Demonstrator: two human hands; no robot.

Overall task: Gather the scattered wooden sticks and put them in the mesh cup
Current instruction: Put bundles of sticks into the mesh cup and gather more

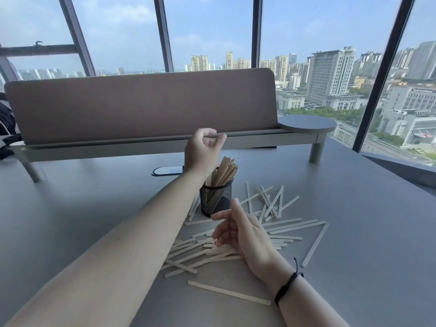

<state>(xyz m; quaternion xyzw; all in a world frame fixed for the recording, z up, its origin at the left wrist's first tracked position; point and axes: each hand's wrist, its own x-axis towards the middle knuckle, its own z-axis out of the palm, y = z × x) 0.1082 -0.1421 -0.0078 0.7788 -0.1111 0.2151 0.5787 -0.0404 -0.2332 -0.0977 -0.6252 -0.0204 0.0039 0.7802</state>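
Observation:
A black mesh cup (pixel 215 199) stands on the grey desk, holding a bundle of wooden sticks (pixel 225 171) that lean to the right. Several flat wooden sticks (pixel 283 226) lie scattered on the desk to the right of the cup and in front of it. One stick (pixel 227 292) lies alone nearest me. My left hand (pixel 203 149) hovers above and behind the cup, fingers loosely curled, holding nothing. My right hand (pixel 238 234) hangs just over the pile in front of the cup, fingers relaxed and empty.
The grey desk (pixel 365 244) carries a brown divider panel (pixel 141 105) on a low shelf with a round end (pixel 306 123) at the back. A cable port (pixel 167 171) sits left of the cup. Large windows lie beyond.

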